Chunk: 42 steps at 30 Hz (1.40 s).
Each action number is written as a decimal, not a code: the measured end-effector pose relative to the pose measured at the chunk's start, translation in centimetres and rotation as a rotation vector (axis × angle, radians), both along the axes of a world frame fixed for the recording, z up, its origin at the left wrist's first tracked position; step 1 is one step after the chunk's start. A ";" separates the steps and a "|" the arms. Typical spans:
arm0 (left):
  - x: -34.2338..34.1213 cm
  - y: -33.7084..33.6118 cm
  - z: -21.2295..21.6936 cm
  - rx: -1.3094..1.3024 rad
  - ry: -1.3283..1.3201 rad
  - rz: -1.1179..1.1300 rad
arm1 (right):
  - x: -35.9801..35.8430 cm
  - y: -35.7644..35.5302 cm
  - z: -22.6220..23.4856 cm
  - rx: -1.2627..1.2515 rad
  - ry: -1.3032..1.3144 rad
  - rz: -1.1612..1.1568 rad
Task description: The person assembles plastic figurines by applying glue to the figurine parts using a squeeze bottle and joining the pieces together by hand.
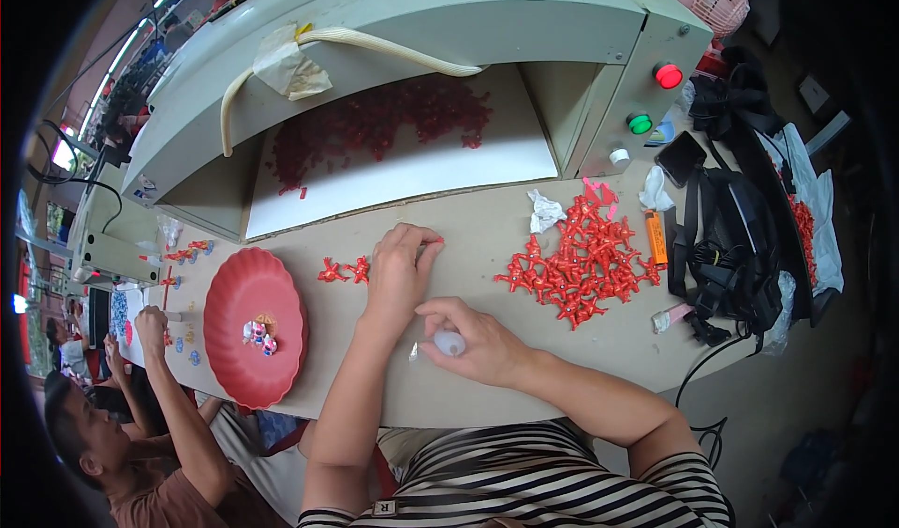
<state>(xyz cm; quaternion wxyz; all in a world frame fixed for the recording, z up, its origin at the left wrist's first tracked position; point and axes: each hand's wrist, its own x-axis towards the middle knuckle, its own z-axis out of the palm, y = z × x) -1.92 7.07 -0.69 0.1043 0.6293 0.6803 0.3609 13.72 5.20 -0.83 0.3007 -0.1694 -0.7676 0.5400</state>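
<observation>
My left hand [401,271] rests on the beige worktable [487,247], fingers curled around a small red plastic piece whose tip shows at the fingertips. My right hand [473,341] holds a small white squeeze bottle [449,343] lying sideways, nozzle toward the left. Two red star-shaped plastic pieces [343,270] lie just left of my left hand. A heap of the same red pieces [581,261] sits to the right of both hands.
A red plate [248,294] with small items stands at left. A grey machine [421,22] with red and green buttons holds more red pieces inside. Black bag and straps [730,238], orange lighter [656,236], crumpled tissue [544,212] at right. Another person's arm [173,388] reaches in lower left.
</observation>
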 end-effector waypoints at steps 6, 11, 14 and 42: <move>-0.3 -0.9 2.3 -0.062 -0.140 0.098 | 0.0 -0.1 -0.2 -0.010 -0.116 0.029; -2.7 -3.7 3.1 0.101 -0.244 0.268 | -0.1 0.0 -0.2 -0.085 -0.138 0.015; -4.8 -6.1 2.7 0.129 -0.326 0.376 | 0.2 0.2 0.1 -0.140 -0.128 0.001; -0.6 -7.1 7.0 0.090 -0.294 0.087 | 0.0 0.7 0.8 -0.198 -0.169 -0.131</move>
